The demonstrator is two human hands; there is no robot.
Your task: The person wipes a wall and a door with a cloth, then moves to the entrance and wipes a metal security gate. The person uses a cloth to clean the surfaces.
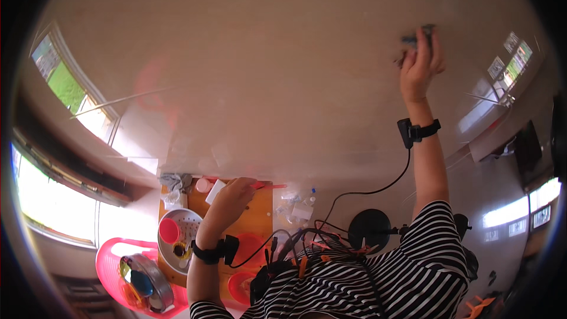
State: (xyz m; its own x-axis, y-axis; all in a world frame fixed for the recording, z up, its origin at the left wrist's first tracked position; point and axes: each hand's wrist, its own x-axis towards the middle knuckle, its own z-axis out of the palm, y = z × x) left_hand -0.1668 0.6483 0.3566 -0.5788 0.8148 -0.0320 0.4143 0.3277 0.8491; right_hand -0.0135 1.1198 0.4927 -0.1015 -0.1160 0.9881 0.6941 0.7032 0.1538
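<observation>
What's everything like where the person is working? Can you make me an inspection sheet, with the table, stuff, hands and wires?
Surface: orange-brown wooden table; large glossy beige surface beyond it.
Things in hand: small dark greenish object, too blurred to identify.
Clutter: silver perforated metal pan holding a round pinkish-red cup; crumpled grey cloth; clear plastic pieces beside the table.
Hands: right hand holds the greenish object; left hand is over the table, by a thin red stick-shaped item; whether it grips that is unclear.
Cables: thin black cable from the black wristband on the right arm toward the body.
Surroundings: bright window at left; pink plastic basin.
</observation>
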